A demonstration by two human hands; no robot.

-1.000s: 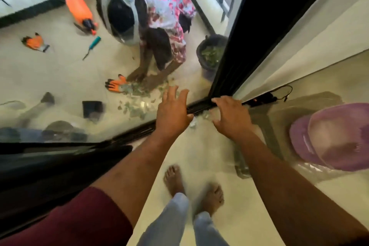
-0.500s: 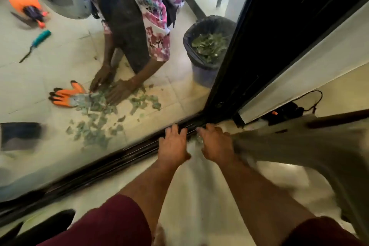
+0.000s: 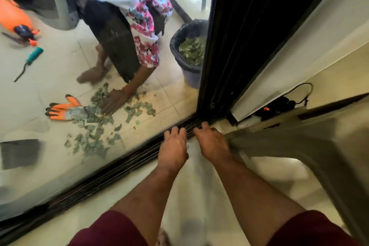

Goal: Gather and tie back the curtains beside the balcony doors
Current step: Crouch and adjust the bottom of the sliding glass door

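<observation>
A sheer white curtain (image 3: 191, 189) hangs between my forearms down to the black door track (image 3: 127, 164). My left hand (image 3: 173, 147) is low at the track, its fingers bent over the curtain's edge. Just to its right, my right hand (image 3: 212, 142) grips bunched grey-beige curtain fabric (image 3: 295, 142), which stretches away to the right. The two hands are almost touching. The black door frame (image 3: 225, 46) rises right behind them.
Beyond the glass a person in a floral top sweeps leaf scraps (image 3: 95, 118) by hand on the balcony tiles. An orange glove (image 3: 61, 109), a black-lined bin of leaves (image 3: 189, 52), a teal-handled tool (image 3: 30, 62) and an orange sprayer (image 3: 14, 18) lie there. A black cable and plug (image 3: 283, 102) sit by the inside wall.
Both hands have dropped from the glass down to the floor track and moved closer together. The curtain fabric now bunches at my right hand and stretches off to the right.
</observation>
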